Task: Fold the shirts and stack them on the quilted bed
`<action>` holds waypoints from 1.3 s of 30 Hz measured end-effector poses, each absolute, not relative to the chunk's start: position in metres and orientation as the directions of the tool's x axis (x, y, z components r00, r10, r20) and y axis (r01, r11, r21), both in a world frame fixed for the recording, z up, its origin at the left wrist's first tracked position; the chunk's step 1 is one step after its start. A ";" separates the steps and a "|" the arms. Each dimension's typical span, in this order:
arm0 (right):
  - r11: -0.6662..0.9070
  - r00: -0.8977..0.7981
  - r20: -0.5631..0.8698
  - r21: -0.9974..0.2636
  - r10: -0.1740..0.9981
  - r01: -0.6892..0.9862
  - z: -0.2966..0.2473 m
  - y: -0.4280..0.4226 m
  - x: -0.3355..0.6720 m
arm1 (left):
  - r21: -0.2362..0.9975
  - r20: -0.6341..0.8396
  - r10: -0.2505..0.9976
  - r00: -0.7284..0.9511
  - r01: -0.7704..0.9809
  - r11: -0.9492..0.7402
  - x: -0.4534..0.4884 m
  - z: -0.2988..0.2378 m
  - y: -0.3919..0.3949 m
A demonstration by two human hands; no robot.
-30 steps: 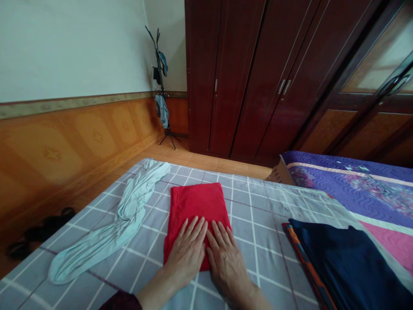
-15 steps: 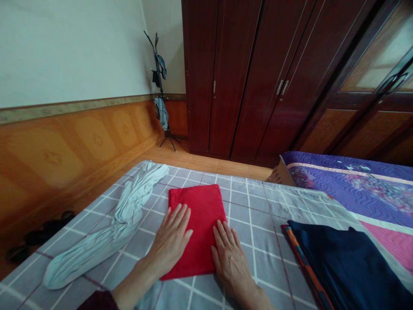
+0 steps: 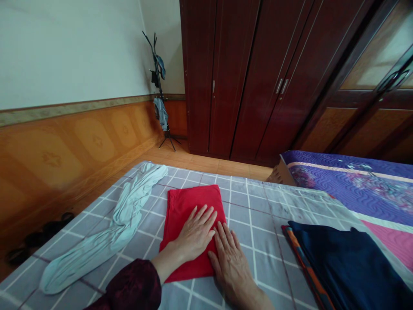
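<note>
A red garment (image 3: 190, 202), folded into a flat rectangle, lies on the grey checked bedsheet (image 3: 258, 215). My left hand (image 3: 198, 230) rests palm down on the middle of the red cloth, fingers stretched out. Along the right edge of the cloth lies my right hand (image 3: 229, 256), also flat, partly on the red fabric and partly over the sheet. The two hands are close together, the left thumb near the right fingers. Neither hand grips anything. What kind of garment the red one is does not show.
A long, crumpled pale-blue cloth (image 3: 109, 234) lies to the left. Folded dark navy clothes (image 3: 345, 262) sit at the right, over an orange-patterned piece (image 3: 301, 258). Beyond stand a coat rack (image 3: 160, 86), a dark red wardrobe (image 3: 245, 77) and a purple-covered bed (image 3: 351, 176).
My left hand has slid rightward from the left edge of the red cloth to its middle, bringing more of the dark sleeve into view. My right hand has barely moved.
</note>
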State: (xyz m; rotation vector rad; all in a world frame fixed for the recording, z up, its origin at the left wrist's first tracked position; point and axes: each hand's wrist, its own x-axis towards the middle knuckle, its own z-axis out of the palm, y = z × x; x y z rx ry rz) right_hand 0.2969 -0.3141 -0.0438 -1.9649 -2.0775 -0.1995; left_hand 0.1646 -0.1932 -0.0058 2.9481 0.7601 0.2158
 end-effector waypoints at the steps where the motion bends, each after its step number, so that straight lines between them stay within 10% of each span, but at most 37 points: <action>1: 0.057 -0.031 0.283 -0.083 0.959 0.995 -0.044 -0.314 0.297 | 0.128 0.117 0.480 0.870 0.466 -0.876 0.168 -0.007 -0.192; 11: 0.033 -0.017 0.298 -0.048 0.955 0.998 -0.051 -0.312 0.298 | 0.115 0.121 0.464 0.877 0.452 -0.885 0.170 -0.012 -0.180; 17: 0.043 -0.034 0.344 -0.019 0.938 0.999 -0.053 -0.314 0.299 | 0.097 0.079 0.700 0.710 0.693 -0.714 0.173 -0.007 -0.147; 24: 0.042 -0.026 0.337 -0.041 0.941 0.998 -0.052 -0.313 0.298 | 0.168 0.099 0.518 0.850 0.499 -0.850 0.185 -0.016 -0.166; 39: 0.022 0.011 0.248 -0.129 0.969 0.991 -0.044 -0.316 0.297 | 0.110 0.110 0.847 0.520 0.841 -0.530 0.149 -0.040 -0.077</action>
